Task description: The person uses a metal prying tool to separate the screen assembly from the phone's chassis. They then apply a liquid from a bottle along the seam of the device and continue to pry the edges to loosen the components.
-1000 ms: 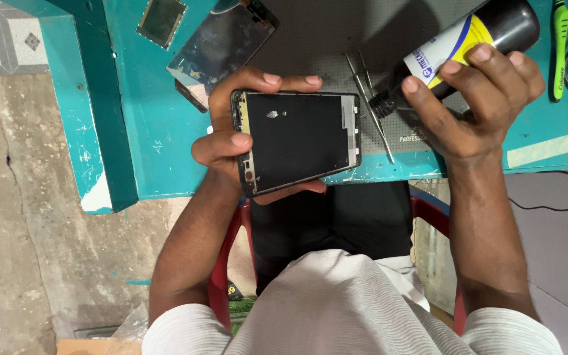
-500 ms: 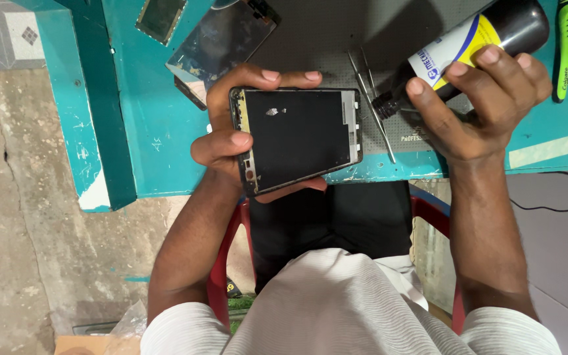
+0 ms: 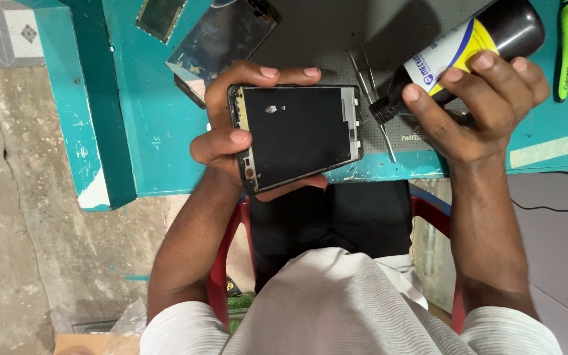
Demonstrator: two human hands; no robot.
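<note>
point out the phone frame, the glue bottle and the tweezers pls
phone frame [image 3: 297, 131]: head view, on the dark middle panel, held in the left hand.
glue bottle [image 3: 455, 49]: head view, on the white and yellow label, gripped by the right hand.
tweezers [image 3: 369, 85]: head view, on the metal arms lying on the grey mat.

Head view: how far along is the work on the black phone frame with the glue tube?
Done, by the look: the black rectangular phone frame is stripped, and a loose dark screen panel lies on the teal table. In hand: the left hand holds the frame; the right hand aims the black-and-yellow glue tube beside its edge. Left: no glue bead visible on the frame yet.
</note>
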